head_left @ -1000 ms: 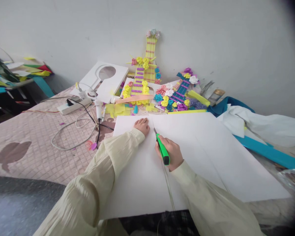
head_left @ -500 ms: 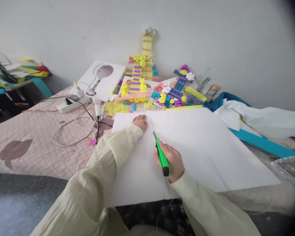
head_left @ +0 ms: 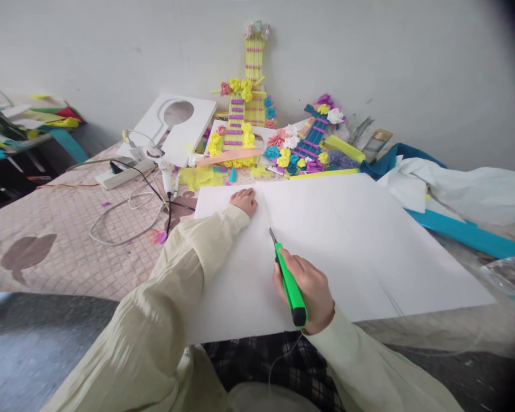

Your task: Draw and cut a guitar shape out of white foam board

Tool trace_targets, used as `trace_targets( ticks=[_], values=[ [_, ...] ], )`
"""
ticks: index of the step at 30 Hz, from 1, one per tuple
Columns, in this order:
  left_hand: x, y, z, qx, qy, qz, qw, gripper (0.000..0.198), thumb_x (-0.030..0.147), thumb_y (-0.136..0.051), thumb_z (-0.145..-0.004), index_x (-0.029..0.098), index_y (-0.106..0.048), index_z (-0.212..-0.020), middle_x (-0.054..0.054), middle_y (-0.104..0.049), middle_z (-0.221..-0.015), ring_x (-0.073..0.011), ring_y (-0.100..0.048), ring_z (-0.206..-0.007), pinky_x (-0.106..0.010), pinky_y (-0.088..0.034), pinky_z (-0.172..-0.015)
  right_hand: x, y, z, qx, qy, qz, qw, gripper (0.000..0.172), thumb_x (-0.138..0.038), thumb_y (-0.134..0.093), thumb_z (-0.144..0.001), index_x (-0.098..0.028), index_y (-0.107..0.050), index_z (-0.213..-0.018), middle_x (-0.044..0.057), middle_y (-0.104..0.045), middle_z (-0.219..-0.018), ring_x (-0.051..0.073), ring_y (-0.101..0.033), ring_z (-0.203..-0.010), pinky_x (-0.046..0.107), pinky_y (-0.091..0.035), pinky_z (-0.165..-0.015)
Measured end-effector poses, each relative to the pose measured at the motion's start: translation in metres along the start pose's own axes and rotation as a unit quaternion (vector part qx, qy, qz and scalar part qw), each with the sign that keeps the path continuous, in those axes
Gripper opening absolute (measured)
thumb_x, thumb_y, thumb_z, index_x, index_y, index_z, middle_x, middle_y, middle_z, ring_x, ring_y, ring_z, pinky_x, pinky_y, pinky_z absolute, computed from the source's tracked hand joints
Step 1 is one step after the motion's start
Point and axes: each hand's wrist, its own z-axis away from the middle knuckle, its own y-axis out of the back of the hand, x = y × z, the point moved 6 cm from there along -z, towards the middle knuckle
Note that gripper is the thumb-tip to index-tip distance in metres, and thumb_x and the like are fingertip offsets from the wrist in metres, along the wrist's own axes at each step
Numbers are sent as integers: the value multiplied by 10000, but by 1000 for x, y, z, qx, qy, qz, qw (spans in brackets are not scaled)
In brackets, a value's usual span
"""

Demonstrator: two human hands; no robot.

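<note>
A large white board (head_left: pixel 360 252) lies in front of me on the table, its near edge over my lap. My right hand (head_left: pixel 311 289) is closed around a green utility knife (head_left: pixel 290 289) with a black end. The knife's blade points away from me, and its tip meets the board along a faint line running towards me. Near the board's far left edge, my left hand (head_left: pixel 244 201) rests palm down on the surface with its fingers out, left of that line. Another faint pair of lines marks the board's right part.
Behind the board stand yellow stringed decorations with paper flowers (head_left: pixel 240 123) and a blue flowered one (head_left: pixel 311 140). Left are a white panel with a round hole (head_left: pixel 163 129), a hot glue gun (head_left: pixel 167 177) and a power strip (head_left: pixel 122 174) with loose cables. Blue strip (head_left: pixel 467 233) lies right.
My right hand has drawn the knife a little towards me along the line. My left hand stays in place on the board. The view has tilted slightly downward.
</note>
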Motion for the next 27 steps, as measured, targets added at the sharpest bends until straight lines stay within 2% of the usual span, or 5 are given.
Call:
trace_targets(
  ticks=[6,27],
  values=[
    [0,1,1,-1,2,-3,1000,400,218,-330,-783,208,-488,-1149,-10,-465,-1282,-163,-391,-1168,-324,-303,-988,-4,9,8,18,10,-14,1000,253,-180,-441,-792,-91,-579,-984,40,-611,-650,151,-574,-596,270,-465,-580],
    [1,2,0,-7,3,-14,1000,392,213,-335,-785,211,-499,-1141,-14,-471,-1277,-162,-402,-1163,-309,-310,-980,-20,40,43,-2,-4,-46,999,259,-157,-456,-793,-92,-568,-1017,57,-603,-658,165,-571,-598,301,-492,-581]
  ],
)
